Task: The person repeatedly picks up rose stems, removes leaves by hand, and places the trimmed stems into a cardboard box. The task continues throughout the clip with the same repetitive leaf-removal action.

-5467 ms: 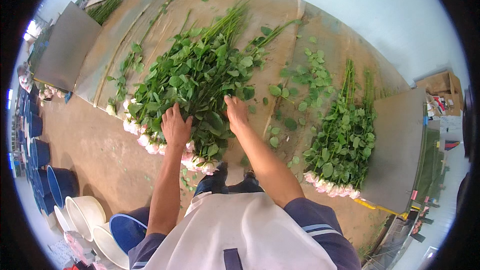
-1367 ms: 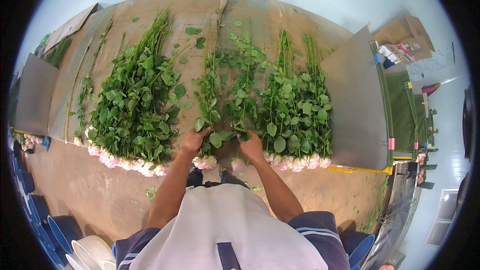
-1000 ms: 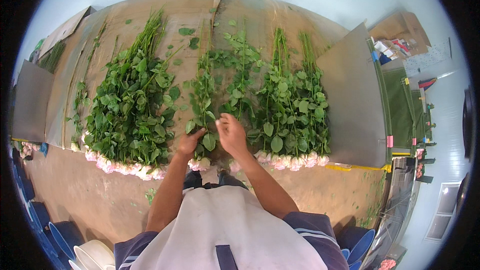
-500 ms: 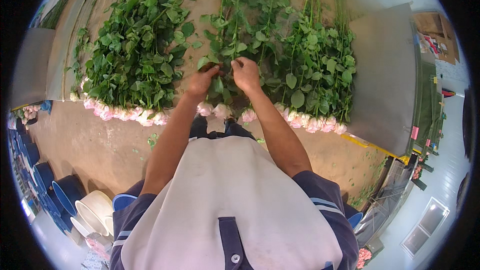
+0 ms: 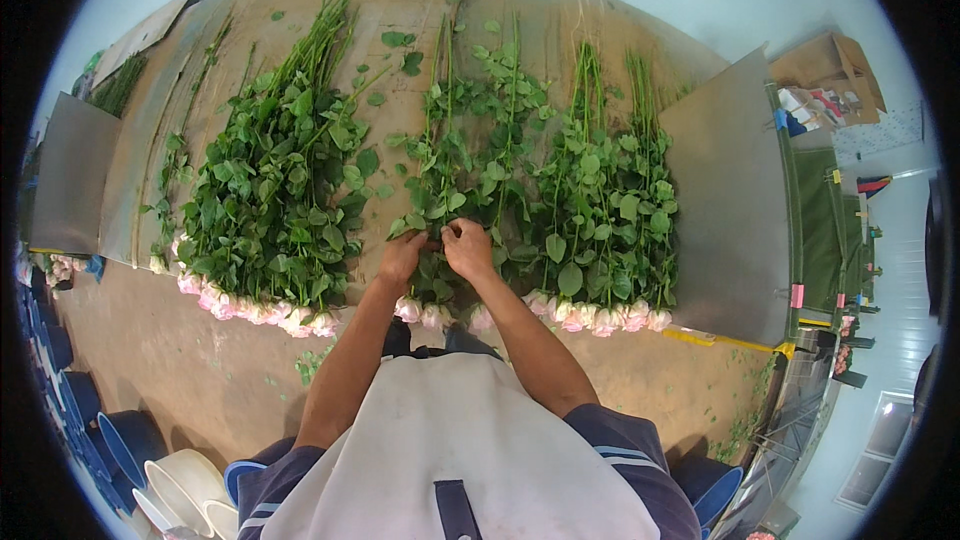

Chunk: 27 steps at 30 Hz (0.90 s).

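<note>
Pink roses lie across the work table with their blooms along its near edge and stems pointing away. My left hand (image 5: 402, 257) is closed among the leaves of a middle rose (image 5: 435, 317), its fingertips partly covered by foliage. Just to its right, my right hand (image 5: 467, 248) is pinched at the same leafy stem, thumb and fingertips together. The exact bit of stem or leaf between the fingers is hidden. A thick pile of roses (image 5: 275, 180) rests on my left. Smaller groups of roses (image 5: 600, 200) lie on my right.
Upright metal panels bound the table (image 5: 390, 0) at the left (image 5: 72, 175) and right (image 5: 725, 220). Loose leaves are scattered on it. An open cardboard box (image 5: 830, 80) stands far right. Blue buckets (image 5: 130, 445) and cream buckets (image 5: 190, 485) stand on the floor at lower left.
The view has tilted, so the table and roses sit lower in the picture and its far edge shows. Both hands stay close together at the middle rose.
</note>
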Motion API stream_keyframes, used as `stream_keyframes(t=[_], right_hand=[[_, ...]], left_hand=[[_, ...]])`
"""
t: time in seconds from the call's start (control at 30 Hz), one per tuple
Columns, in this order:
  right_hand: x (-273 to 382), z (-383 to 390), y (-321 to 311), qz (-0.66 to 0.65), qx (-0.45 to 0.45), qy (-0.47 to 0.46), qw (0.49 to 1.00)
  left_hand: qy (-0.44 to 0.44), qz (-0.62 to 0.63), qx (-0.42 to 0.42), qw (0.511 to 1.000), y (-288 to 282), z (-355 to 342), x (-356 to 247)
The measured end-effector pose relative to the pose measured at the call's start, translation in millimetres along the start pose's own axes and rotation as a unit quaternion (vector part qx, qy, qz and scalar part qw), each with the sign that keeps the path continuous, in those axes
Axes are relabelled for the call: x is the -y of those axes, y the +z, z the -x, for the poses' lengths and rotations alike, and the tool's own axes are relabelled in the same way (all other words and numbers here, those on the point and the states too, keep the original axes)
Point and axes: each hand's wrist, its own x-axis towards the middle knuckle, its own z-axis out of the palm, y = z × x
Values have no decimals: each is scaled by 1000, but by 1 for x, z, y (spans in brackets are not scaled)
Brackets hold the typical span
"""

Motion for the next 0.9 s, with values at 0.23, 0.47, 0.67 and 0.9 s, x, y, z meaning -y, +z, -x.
stream_keyframes(t=[0.23,0.47,0.67,0.9], right_hand=[[9,2,0,-15,56,42,997],[17,4,4,15,30,53,998],[19,3,6,23,38,35,998],[13,4,13,25,21,35,999]], left_hand=[[47,-165,-47,984,-12,-7,5],[72,-261,-93,958,-14,0,3],[59,-312,-120,940,-15,4,2],[63,-322,-101,939,-24,1,1]])
